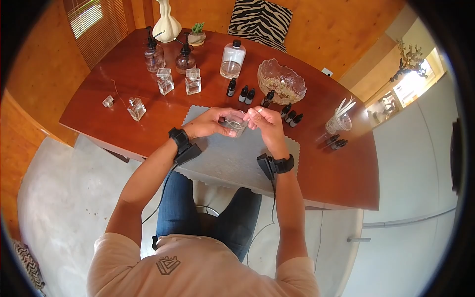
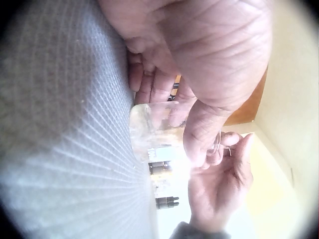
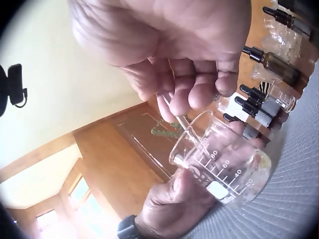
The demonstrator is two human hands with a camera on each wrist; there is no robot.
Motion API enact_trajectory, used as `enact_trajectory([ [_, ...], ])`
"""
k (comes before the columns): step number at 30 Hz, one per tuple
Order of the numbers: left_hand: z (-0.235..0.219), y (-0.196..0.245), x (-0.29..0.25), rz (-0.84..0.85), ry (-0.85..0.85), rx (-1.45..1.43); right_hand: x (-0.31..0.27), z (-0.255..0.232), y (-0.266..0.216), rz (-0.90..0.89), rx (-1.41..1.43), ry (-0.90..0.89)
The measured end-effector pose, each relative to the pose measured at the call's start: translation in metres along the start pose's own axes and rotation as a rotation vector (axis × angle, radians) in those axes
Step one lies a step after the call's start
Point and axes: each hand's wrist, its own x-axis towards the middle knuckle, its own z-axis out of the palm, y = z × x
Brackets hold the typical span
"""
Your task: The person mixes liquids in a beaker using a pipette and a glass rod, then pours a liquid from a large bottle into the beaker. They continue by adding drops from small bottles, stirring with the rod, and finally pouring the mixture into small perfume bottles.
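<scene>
My left hand (image 1: 210, 123) grips a clear glass beaker (image 3: 227, 162) by its side, thumb on one side and fingers round the other. White volume marks are printed on its wall, and a little pale liquid shows at the bottom. The beaker stands low over the grey textured mat (image 1: 222, 158), tilted in the right wrist view. Above its rim, my right hand (image 1: 267, 123) pinches a thin clear rod (image 3: 183, 121) between thumb and fingers. The rod slants down into the beaker. In the left wrist view the left thumb (image 2: 199, 137) covers part of the glass.
Several dark dropper bottles (image 1: 244, 94) stand just beyond the hands, beside a textured glass bowl (image 1: 282, 81). A large black-capped bottle (image 1: 232, 59), square perfume bottles (image 1: 193, 81) and pump bottles (image 1: 185, 62) stand farther back. A cup of white strips (image 1: 339, 121) is at right.
</scene>
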Motion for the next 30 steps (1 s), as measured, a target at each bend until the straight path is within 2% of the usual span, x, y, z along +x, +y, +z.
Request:
enact_trajectory([
  [1,0.0,0.001,0.0,-0.007,-0.002,-0.003,0.0,0.0,-0.002,0.016,0.042,-0.02],
  [4,0.0,-0.004,0.0,0.011,0.007,-0.017,0.002,0.007,-0.006,-0.063,-0.061,0.087],
  [7,-0.001,-0.002,0.001,0.011,-0.004,0.012,0.001,0.001,0.0,-0.012,0.037,-0.023],
  [10,-0.001,-0.004,0.001,-0.001,0.006,0.019,0.0,-0.001,-0.001,0.038,0.009,-0.006],
  [13,-0.001,-0.006,0.001,0.014,0.011,0.044,0.002,0.004,0.001,-0.049,-0.067,0.068],
  [16,-0.002,-0.003,0.001,0.021,-0.005,0.04,-0.001,-0.003,-0.004,0.043,0.009,-0.049],
  [19,-0.002,-0.006,0.001,0.017,0.009,0.026,0.0,0.003,-0.002,-0.005,0.024,0.043],
  [22,-0.001,-0.006,0.002,0.018,0.01,0.037,0.002,0.002,0.004,-0.04,-0.074,0.045],
  [25,-0.001,-0.003,0.001,0.015,-0.006,0.019,0.0,-0.002,-0.001,0.023,0.023,-0.036],
  [28,-0.001,-0.006,0.001,0.014,0.014,0.038,0.001,0.006,-0.007,-0.022,-0.043,0.099],
  [30,-0.001,-0.005,0.001,0.021,0.017,0.052,0.0,0.0,-0.004,0.011,0.005,0.021],
])
